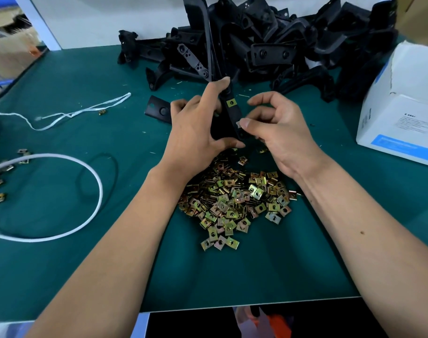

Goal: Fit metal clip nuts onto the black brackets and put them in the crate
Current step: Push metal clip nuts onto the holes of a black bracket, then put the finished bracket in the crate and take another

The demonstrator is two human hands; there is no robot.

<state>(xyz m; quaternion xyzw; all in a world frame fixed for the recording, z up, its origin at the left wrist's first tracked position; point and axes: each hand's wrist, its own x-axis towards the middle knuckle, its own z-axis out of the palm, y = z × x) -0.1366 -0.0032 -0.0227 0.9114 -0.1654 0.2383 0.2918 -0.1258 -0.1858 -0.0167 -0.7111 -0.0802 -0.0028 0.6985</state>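
Observation:
My left hand point(198, 128) grips a long black bracket point(232, 115) that stands tilted above the green table. One brass clip nut point(231, 102) sits fitted on the bracket's upper part. My right hand point(279, 132) pinches a second clip nut point(238, 124) against the bracket's right edge, lower down. A heap of loose brass clip nuts point(235, 201) lies on the mat just below both hands. A big pile of black brackets point(269, 42) fills the back of the table. No crate is in view.
A white and blue cardboard box point(401, 113) stands at the right. A single black bracket point(159, 111) lies left of my left hand. A white cord loop point(95, 179), white string point(86, 111) and a few stray clip nuts point(22, 156) lie at the left. The table's front edge point(232, 308) is near.

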